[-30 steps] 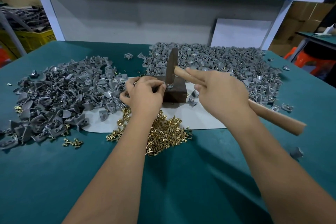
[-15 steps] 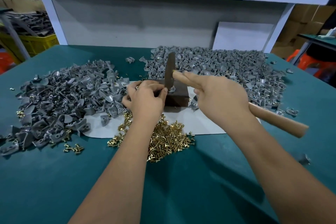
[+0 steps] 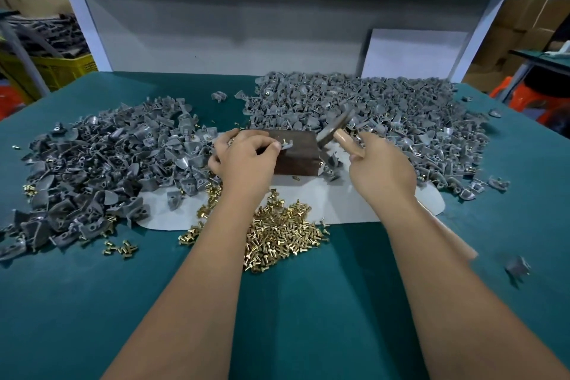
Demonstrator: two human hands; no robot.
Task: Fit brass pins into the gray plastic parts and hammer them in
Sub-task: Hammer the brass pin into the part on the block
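While pinched, gray part (image 3: 285, 145) at left grip (image 3: 243, 160).

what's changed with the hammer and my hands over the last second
The hammer swung away to the right, off the dark block; a second ago its head stood over the part. The right hand still grips the handle. The left hand still pinches a gray part on the block. The piles look unchanged.

Both bare forearms reach forward side by side, left hand (image 3: 243, 160) palm-down with fingers (image 3: 273, 145) curled and pinched together at the tips, right hand (image 3: 382, 166) closed in a fist, knuckles up, wrist bent slightly inward, index finger extended forward.
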